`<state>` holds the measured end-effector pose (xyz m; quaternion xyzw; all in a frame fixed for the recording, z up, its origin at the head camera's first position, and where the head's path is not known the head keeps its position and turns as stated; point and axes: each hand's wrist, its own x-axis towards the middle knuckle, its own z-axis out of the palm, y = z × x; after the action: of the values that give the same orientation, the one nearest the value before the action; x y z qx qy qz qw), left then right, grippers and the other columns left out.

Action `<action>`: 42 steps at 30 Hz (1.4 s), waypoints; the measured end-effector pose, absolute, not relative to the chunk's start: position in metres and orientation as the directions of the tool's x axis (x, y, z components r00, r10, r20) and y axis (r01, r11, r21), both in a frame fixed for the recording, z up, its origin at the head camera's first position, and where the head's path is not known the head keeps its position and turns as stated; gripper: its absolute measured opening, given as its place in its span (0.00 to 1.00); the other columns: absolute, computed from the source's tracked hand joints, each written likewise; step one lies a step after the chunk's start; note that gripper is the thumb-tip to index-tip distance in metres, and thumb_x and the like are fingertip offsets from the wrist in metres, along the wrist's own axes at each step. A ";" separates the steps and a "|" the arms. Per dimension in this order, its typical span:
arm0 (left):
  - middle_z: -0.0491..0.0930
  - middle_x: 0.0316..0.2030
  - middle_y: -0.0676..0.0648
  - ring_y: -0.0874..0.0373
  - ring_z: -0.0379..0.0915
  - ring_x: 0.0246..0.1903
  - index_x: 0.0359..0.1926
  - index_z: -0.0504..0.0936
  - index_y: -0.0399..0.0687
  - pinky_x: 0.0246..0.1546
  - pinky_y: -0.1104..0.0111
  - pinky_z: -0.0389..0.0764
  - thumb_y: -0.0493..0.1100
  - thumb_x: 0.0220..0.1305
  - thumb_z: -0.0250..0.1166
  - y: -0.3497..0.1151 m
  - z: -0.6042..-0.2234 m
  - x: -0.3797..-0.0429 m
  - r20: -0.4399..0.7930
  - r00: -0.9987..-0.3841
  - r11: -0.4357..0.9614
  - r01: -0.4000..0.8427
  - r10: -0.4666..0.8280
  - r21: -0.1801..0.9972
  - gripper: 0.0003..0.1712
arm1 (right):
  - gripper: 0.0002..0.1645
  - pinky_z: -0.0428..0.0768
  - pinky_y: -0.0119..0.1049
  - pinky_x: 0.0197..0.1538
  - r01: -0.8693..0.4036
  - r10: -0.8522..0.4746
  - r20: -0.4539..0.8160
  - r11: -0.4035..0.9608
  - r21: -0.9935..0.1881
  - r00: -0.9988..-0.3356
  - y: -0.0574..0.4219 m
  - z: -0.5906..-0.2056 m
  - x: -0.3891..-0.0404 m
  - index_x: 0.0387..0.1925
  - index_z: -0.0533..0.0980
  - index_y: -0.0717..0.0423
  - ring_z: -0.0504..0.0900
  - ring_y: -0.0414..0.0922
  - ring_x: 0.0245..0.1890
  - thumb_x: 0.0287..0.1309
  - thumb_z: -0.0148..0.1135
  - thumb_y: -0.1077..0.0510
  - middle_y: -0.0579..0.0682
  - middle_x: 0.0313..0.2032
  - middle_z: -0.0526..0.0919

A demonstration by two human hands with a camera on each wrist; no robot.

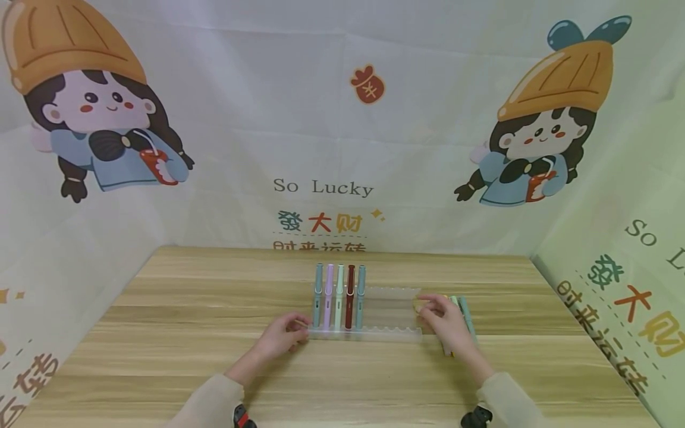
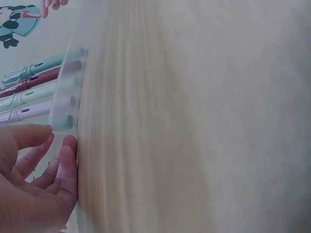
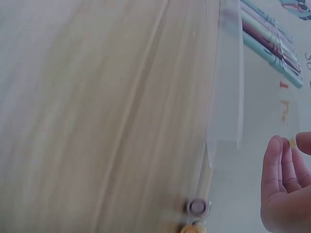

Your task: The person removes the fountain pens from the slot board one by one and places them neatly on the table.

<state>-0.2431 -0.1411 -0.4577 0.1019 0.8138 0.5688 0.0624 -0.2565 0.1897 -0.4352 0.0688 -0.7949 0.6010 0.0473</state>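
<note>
Five capped pens stand side by side, leaning back, in the left part of a clear plastic pen rack (image 1: 393,334). From left they are teal (image 1: 317,309), lilac (image 1: 327,309), mint (image 1: 339,309), dark red (image 1: 349,309) and teal (image 1: 360,309). My left hand (image 1: 282,334) has its loosely bent fingertips right at the rack's front left corner; in the left wrist view a gap shows between thumb and fingers. At the right side, my right hand (image 1: 446,318) brings thumb and fairly straight fingers to the rack's edge. A tiny yellow patch (image 3: 292,143) appears between them.
More pens (image 1: 467,315) lie on the wooden table (image 1: 214,297) right of the rack, partly hidden by my right hand. Two pen ends, purplish (image 3: 197,207) and orange (image 3: 193,228), show in the right wrist view. A printed cloth backdrop (image 1: 417,178) rises behind the table.
</note>
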 end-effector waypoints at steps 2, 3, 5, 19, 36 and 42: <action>0.75 0.28 0.43 0.54 0.71 0.26 0.42 0.72 0.31 0.23 0.65 0.73 0.29 0.57 0.55 -0.141 -0.458 -0.243 0.011 -0.972 0.334 0.091 0.234 0.938 0.10 | 0.18 0.77 0.36 0.35 -0.173 -0.044 0.168 0.227 -0.958 -0.985 0.182 -0.436 -0.257 0.47 0.70 0.69 0.78 0.47 0.31 0.53 0.55 0.68 0.58 0.31 0.76; 0.75 0.28 0.43 0.54 0.71 0.26 0.42 0.72 0.31 0.23 0.65 0.73 0.29 0.57 0.55 -0.141 -0.459 -0.243 0.010 -0.972 0.335 0.090 0.233 0.938 0.10 | 0.18 0.77 0.36 0.35 -0.178 -0.040 0.174 0.208 -0.962 -0.984 0.179 -0.436 -0.258 0.47 0.70 0.69 0.78 0.46 0.31 0.53 0.56 0.68 0.58 0.31 0.76; 0.75 0.28 0.43 0.54 0.71 0.26 0.42 0.72 0.31 0.23 0.65 0.73 0.29 0.57 0.55 -0.141 -0.459 -0.243 0.010 -0.972 0.336 0.090 0.233 0.938 0.10 | 0.18 0.77 0.37 0.36 -0.191 -0.037 0.187 0.182 -0.965 -0.982 0.172 -0.436 -0.259 0.47 0.70 0.69 0.79 0.45 0.31 0.53 0.56 0.69 0.59 0.32 0.76; 0.75 0.27 0.43 0.54 0.70 0.26 0.41 0.73 0.32 0.23 0.65 0.73 0.30 0.57 0.55 -0.141 -0.460 -0.244 0.021 -0.970 0.334 0.103 0.241 0.937 0.10 | 0.19 0.77 0.35 0.37 -0.261 -0.078 0.253 0.116 -0.958 -0.964 0.132 -0.434 -0.258 0.47 0.69 0.70 0.78 0.49 0.34 0.51 0.56 0.72 0.62 0.35 0.76; 0.76 0.28 0.42 0.50 0.73 0.28 0.41 0.72 0.29 0.23 0.62 0.73 0.30 0.57 0.56 -0.141 -0.461 -0.245 0.017 -0.973 0.325 0.093 0.229 0.941 0.10 | 0.27 0.75 0.36 0.41 -0.302 -0.152 0.268 0.289 -0.908 -0.951 0.102 -0.439 -0.266 0.53 0.66 0.62 0.77 0.51 0.38 0.48 0.57 0.71 0.59 0.38 0.78; 0.75 0.27 0.44 0.53 0.72 0.27 0.41 0.73 0.31 0.23 0.65 0.73 0.29 0.57 0.55 -0.141 -0.460 -0.245 0.013 -0.973 0.340 0.093 0.228 0.936 0.10 | 0.27 0.75 0.39 0.40 -0.281 -0.145 0.249 0.286 -0.916 -0.958 0.094 -0.439 -0.270 0.53 0.65 0.60 0.77 0.52 0.38 0.49 0.58 0.70 0.60 0.38 0.77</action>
<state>-0.2445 -0.1408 -0.4596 0.0983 0.8164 0.5659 0.0600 -0.2702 0.0942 -0.4393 0.1330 -0.7998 0.5825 0.0585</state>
